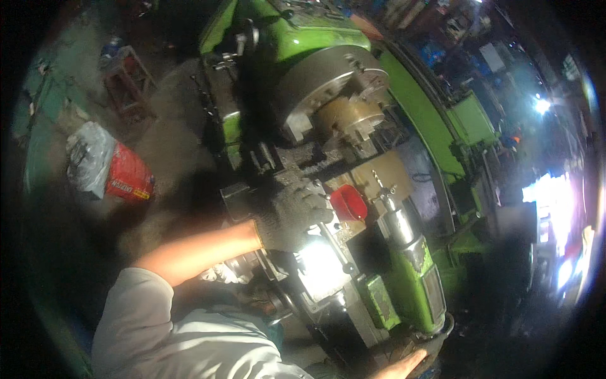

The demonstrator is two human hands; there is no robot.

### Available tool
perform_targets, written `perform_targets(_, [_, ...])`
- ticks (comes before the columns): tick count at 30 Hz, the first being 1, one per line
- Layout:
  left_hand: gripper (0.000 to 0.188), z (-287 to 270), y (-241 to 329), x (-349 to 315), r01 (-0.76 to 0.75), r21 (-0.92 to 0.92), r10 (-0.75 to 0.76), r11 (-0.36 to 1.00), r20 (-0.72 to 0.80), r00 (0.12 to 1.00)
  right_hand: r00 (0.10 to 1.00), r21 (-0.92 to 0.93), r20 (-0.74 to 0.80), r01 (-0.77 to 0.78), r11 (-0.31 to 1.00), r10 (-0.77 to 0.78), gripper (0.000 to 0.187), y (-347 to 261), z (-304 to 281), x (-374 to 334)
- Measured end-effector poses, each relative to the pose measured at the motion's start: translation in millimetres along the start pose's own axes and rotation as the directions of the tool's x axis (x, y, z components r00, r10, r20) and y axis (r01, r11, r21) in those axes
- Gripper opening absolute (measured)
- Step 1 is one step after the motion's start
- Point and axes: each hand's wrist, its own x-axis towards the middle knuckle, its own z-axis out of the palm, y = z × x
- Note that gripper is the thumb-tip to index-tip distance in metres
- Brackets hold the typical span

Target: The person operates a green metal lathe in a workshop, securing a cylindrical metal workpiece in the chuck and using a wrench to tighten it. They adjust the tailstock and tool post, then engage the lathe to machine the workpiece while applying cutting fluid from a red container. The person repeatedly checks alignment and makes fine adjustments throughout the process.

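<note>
My left hand (291, 218), in a dark knit glove, lies over the tool post on the lathe carriage (319, 268), fingers stretched across its top. Just right of the fingertips sits a red cup-shaped container (348, 203). A drill bit (377, 180) in a drill chuck (398, 225) projects from the green tailstock (413, 271) toward the lathe chuck (325, 79). A brass-coloured round workpiece (350, 117) sits in the chuck jaws, apart from the drill. At the lower right my gloved right hand (434, 346) is closed on the tailstock handwheel (449, 325); its fingers are partly hidden.
The green headstock (315, 35) stands at the far end. On the floor at left are a red carton (130, 174) with clear plastic (91, 151) beside it and a wooden stool (129, 82). A small lever with a dark knob (347, 268) sticks out at the carriage.
</note>
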Motion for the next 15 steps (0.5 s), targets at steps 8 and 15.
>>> perform_targets(8, [0.047, 1, 1, -3, -0.034, 0.0, 0.034, 0.999, -0.007, 0.999, 0.995, 0.173, 0.013, -0.102, 0.98, 0.101, 0.061, 31, -69, 42])
perform_targets(15, [0.036, -1, 9, 0, -0.007, 0.001, 0.007, 1.0, -0.028, 1.0, 0.989, 0.234, -0.088, -0.094, 0.968, 0.117, 0.052, 38, -51, 34])
